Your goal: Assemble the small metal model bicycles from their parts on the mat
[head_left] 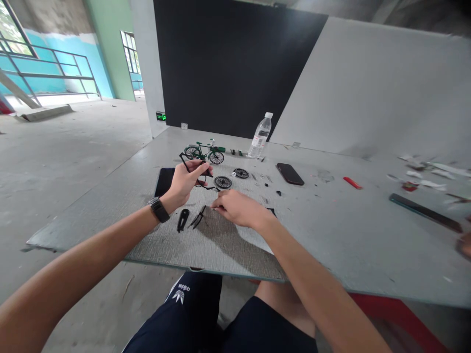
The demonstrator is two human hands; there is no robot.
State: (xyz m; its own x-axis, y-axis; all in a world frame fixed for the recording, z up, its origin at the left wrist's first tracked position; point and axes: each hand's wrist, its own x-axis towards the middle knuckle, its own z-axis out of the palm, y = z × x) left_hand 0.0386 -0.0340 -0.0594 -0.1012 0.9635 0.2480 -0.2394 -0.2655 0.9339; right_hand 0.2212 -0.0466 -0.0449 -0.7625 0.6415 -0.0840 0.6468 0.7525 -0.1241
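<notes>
My left hand is closed round a thin black model bicycle frame, lifted a little above the table. My right hand is to its right, lower down, with fingertips pinched together; whatever they hold is too small to make out. Two black spoked wheels lie beyond my hands. On the near side, a flat black part and a black forked part rest on the table. Behind my left hand stands an assembled green model bicycle.
Several tiny parts lie scattered right of the wheels. A dark phone, a water bottle, and a red object are on the grey table. Another dark phone is partly behind my left hand. Another person's hand shows at the right edge.
</notes>
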